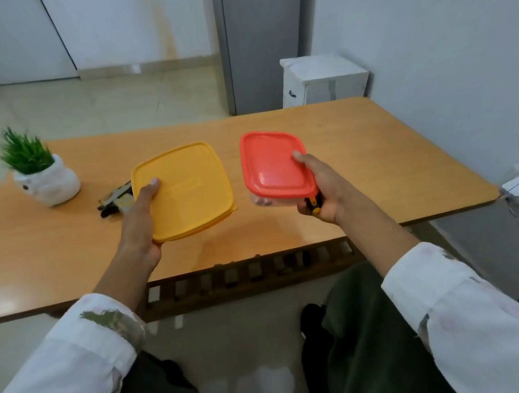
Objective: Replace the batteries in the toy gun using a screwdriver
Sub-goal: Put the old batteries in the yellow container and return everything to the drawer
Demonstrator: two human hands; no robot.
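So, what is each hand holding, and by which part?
The left hand grips the yellow box by its near left edge; the right hand grips the red-lidded box by its near right corner, plus a screwdriver beneath.

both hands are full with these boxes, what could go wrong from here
1. The right hand grips the red-lidded box and a screwdriver together; the tool is pinched beneath the box and could slip out and fall.
2. The left hand holds the yellow-lidded box by its near corner only. It may tip, or be set down on the toy gun, which lies partly hidden behind it on the table.
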